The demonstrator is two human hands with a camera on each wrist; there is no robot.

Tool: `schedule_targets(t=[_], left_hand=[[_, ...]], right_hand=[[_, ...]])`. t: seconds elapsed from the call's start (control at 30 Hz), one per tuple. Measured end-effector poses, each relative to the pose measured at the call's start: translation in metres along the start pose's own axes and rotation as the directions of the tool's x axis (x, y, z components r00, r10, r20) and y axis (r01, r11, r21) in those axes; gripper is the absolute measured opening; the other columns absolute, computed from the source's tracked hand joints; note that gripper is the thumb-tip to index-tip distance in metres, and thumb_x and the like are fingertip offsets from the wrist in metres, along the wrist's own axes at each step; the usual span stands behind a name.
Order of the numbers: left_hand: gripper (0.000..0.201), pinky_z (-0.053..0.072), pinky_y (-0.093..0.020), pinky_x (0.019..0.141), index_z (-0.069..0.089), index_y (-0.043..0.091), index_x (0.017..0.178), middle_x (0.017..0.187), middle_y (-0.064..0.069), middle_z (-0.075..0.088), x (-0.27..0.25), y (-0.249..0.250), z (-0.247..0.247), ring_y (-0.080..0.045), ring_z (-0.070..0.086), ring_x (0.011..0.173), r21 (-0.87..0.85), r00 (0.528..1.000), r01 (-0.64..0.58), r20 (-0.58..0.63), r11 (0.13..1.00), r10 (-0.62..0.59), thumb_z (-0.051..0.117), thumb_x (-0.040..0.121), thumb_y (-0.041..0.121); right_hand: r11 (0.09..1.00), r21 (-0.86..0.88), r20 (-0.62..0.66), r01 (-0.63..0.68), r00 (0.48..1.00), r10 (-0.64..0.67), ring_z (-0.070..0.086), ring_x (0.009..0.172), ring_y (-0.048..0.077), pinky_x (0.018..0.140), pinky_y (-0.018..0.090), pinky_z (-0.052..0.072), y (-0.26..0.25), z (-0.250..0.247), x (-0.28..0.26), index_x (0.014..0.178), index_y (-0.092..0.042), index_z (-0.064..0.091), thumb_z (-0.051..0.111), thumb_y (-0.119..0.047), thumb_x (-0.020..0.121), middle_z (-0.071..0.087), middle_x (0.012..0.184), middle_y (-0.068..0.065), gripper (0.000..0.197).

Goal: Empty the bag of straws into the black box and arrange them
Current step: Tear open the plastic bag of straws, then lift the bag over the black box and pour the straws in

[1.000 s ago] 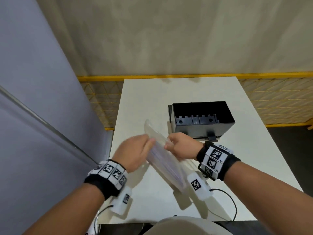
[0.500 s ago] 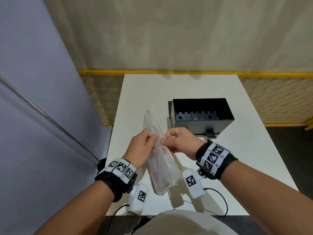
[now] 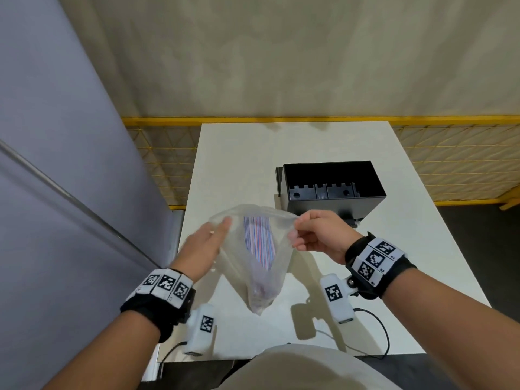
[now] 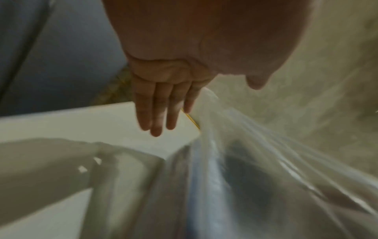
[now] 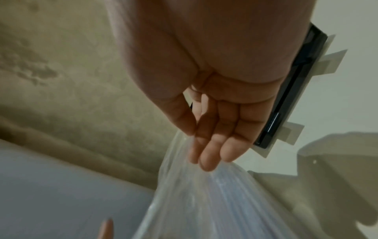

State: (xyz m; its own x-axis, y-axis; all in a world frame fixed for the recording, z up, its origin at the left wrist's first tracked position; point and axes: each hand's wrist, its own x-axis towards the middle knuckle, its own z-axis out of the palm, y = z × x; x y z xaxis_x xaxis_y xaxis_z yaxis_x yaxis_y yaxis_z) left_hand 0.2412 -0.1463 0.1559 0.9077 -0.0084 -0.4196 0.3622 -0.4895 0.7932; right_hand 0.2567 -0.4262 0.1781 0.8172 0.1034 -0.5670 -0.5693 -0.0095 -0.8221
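A clear plastic bag [image 3: 253, 277] hangs upright over the white table [image 3: 408, 249], its mouth pulled wide. Striped straws [image 3: 259, 243] stand inside it. My left hand [image 3: 222, 226] holds the left rim, with the other fingers straight in the left wrist view [image 4: 155, 116], where the bag [image 4: 255, 161] stretches away from the index finger. My right hand [image 3: 295, 223] pinches the right rim between thumb and fingers; the right wrist view shows this pinch [image 5: 193, 134] on the bag [image 5: 204, 194]. The black box [image 3: 323, 206] stands open and empty just beyond my right hand.
A yellow mesh fence [image 3: 450, 164] runs behind and beside the table. A grey-blue panel [image 3: 70, 164] stands close on the left. Thin black cables [image 3: 377, 333] lie near the table's front edge. Bare tabletop lies left of and beyond the box.
My hands have moved apart and pulled the bag's mouth open. The bag has swung from a slant to hanging upright, and the straws inside now show.
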Motion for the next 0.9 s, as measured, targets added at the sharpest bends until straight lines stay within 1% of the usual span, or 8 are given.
schedule_targets(t=[0.17,0.3,0.43,0.53,0.6,0.67,0.8,0.9], left_hand=[[0.135,0.053,-0.032,0.098,0.028,0.033,0.152,0.143,0.015,0.053,0.013,0.02,0.066,-0.009,0.061,0.121,0.39,0.95,-0.205,0.298,0.898,0.087,0.069,0.042,0.099],[0.08,0.052,-0.028,0.076,0.04,0.014,0.14,0.118,-0.001,0.068,0.034,0.011,0.089,-0.02,0.067,0.099,0.564,0.995,-0.05,0.102,0.824,-0.01,0.07,0.081,0.057],[0.027,0.046,-0.03,0.07,0.063,0.013,0.112,0.096,-0.006,0.07,0.033,0.004,0.074,-0.027,0.067,0.089,0.466,0.994,0.06,0.053,0.883,-0.095,0.061,0.098,0.036],[0.028,0.048,-0.031,0.061,0.068,0.02,0.099,0.075,-0.004,0.07,0.02,0.001,0.058,-0.024,0.065,0.067,0.294,0.993,0.102,0.027,0.95,-0.115,0.063,0.093,0.047],[0.04,0.059,-0.04,0.072,0.072,0.026,0.093,0.077,-0.004,0.075,0.008,0.006,0.045,-0.027,0.071,0.071,0.094,0.997,0.071,-0.016,0.993,-0.069,0.07,0.077,0.062],[0.037,0.061,-0.052,0.081,0.074,0.022,0.091,0.085,-0.008,0.077,-0.01,0.025,0.034,-0.028,0.074,0.082,-0.042,0.996,-0.037,-0.084,0.998,0.033,0.079,0.069,0.052],[0.056,0.058,-0.017,0.079,0.064,0.007,0.129,0.123,-0.006,0.074,-0.04,0.074,0.018,-0.013,0.07,0.107,-0.345,0.981,-0.187,-0.121,0.92,0.154,0.084,0.079,-0.004],[0.06,0.055,-0.02,0.095,0.063,0.026,0.13,0.125,0.008,0.074,-0.038,0.103,0.024,-0.008,0.068,0.119,-0.361,0.96,-0.28,-0.107,0.89,0.259,0.083,0.078,0.005]], right_hand=[[0.995,-0.097,0.132,-0.006,0.991,0.018,0.061,0.059,0.023,0.065,0.035,0.056,-0.008,0.04,0.005,0.079,-0.013,0.054,0.053,-0.005,0.096,0.065,0.071,0.011,0.019],[0.98,-0.179,0.161,0.084,0.985,-0.055,0.06,0.061,0.023,0.066,0.034,0.05,-0.012,0.049,0.009,0.073,-0.015,0.055,0.056,-0.005,0.091,0.064,0.072,0.011,0.021],[0.954,-0.289,0.223,0.084,0.975,-0.019,0.064,0.075,0.022,0.067,0.033,0.05,-0.002,0.018,0.007,0.077,-0.014,0.059,0.058,-0.009,0.094,0.072,0.087,0.014,0.018],[0.888,-0.45,0.193,0.097,0.981,-0.01,0.065,0.075,0.018,0.071,0.035,0.051,0.01,-0.017,0.008,0.082,-0.014,0.06,0.06,-0.024,0.097,0.073,0.096,0.015,0.018],[0.802,-0.588,0.188,0.107,0.982,0.007,0.065,0.073,0.014,0.072,0.035,0.053,0.013,-0.038,0.009,0.082,-0.017,0.057,0.067,-0.048,0.09,0.073,0.09,0.005,0.033],[0.764,-0.638,0.216,0.095,0.975,0.059,0.07,0.079,0.014,0.079,0.036,0.057,0.011,-0.048,0.01,0.095,-0.018,0.06,0.07,-0.064,0.079,0.074,0.096,0.0,0.05],[0.926,-0.371,0.391,0.066,0.916,0.091,0.071,0.105,0.016,0.099,0.04,0.055,-0.005,-0.047,0.013,0.139,-0.016,0.047,0.084,-0.057,0.065,0.069,0.119,0.006,0.092],[0.998,0.0,0.524,0.07,0.85,-0.06,0.067,0.117,0.024,0.098,0.04,0.055,-0.026,-0.041,0.013,0.136,-0.013,0.051,0.091,-0.03,0.066,0.069,0.127,0.006,0.083]])
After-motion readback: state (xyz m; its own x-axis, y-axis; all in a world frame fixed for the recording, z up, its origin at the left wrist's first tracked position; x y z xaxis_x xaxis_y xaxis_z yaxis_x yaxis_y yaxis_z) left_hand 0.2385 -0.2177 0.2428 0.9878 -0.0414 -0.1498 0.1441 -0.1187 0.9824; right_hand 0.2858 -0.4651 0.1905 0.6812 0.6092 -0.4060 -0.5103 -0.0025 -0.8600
